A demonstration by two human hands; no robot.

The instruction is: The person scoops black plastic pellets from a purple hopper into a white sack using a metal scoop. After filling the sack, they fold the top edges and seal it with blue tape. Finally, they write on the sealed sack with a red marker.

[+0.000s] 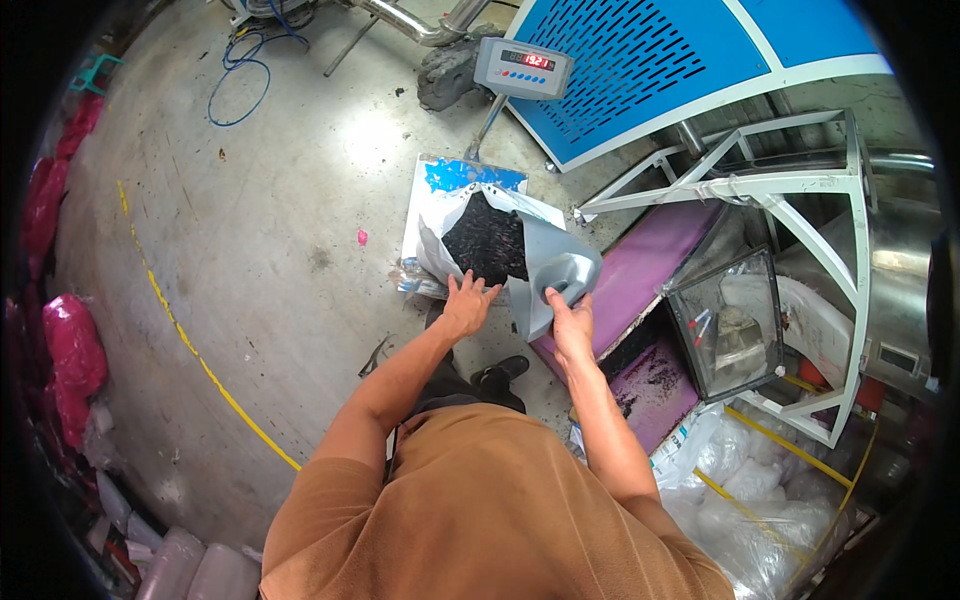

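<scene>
An opened white sack [432,245] filled with black granules [485,240] sits on the platform scale [410,215] in front of me. My left hand [468,303] rests at the sack's near edge, its fingers spread and their tips by the granules. My right hand [572,325] is closed round the handle of a grey plastic scoop [550,255], which looks like a cut-off jug. The scoop is at the sack's right side, its wide end over the sack's edge. What lies inside the scoop is hidden from view.
Behind the sack stands the scale's display [523,68] on a post. A blue slotted cabinet [610,70] is beyond it. To the right are a purple chute [655,250], a white metal frame [855,230] and clear plastic bags [750,480]. Pink bundles [75,345] lie far left.
</scene>
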